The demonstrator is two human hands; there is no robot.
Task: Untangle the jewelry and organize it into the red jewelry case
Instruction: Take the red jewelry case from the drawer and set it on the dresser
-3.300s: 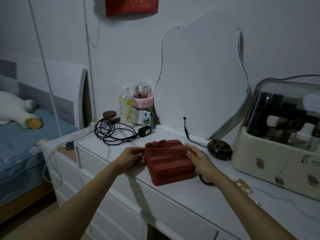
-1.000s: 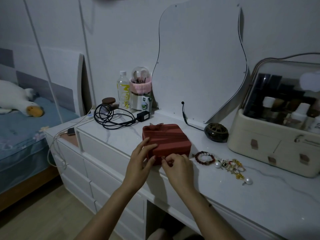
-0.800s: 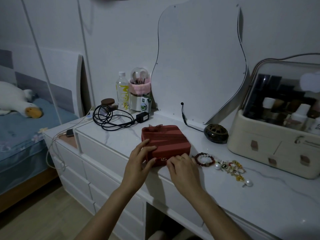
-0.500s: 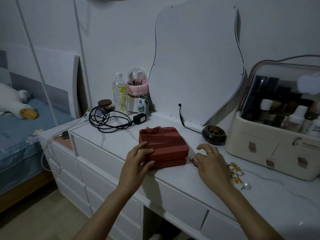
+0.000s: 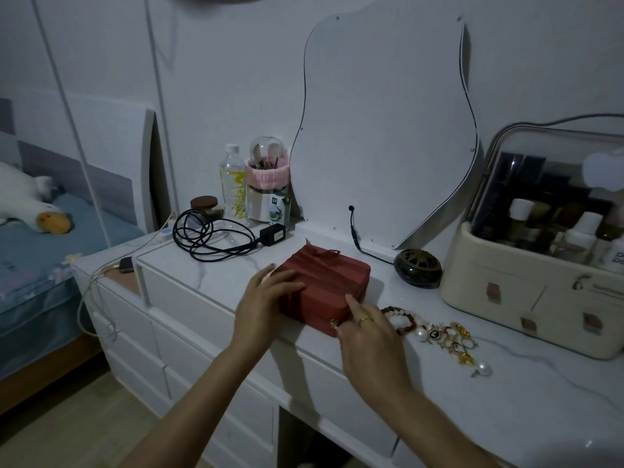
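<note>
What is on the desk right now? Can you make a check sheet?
Surface: white marbled desk top, drawers under it.
Job's things: red case, lid down; jewelry in a tangle to its right.
Clutter: bottle, brush pot, jar, dark bowl, cream organizer, phone.
Hands: left hand flat on the case; right hand at its front corner, fingers at a small gold pull.
Cables: black coil; mirror lead.
Surroundings: mirror, bed, plush goose.

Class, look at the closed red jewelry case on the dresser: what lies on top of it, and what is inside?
On the red jewelry case lie its bow and the left hand. The lid is shut, so its contents are hidden.
</note>
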